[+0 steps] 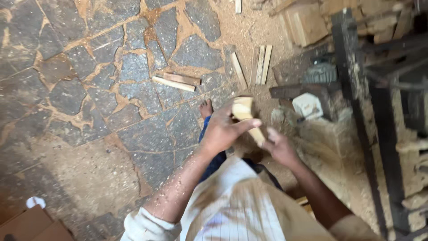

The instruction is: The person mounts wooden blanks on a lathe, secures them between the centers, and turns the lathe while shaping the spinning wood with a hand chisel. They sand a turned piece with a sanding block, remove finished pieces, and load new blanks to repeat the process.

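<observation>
Both hands on one pale wood block, chest-high over stone floor: left hand wrapped round it, right hand pinching lower end. Looks light, stiff, dusty-slick; best held mid-length.

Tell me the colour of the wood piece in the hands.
Pale yellowish tan wood piece, head view.

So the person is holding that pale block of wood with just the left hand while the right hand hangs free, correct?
Not quite. The head view shows both hands on the pale block of wood: the left hand grips it from above, and the right hand holds its lower end.
</observation>
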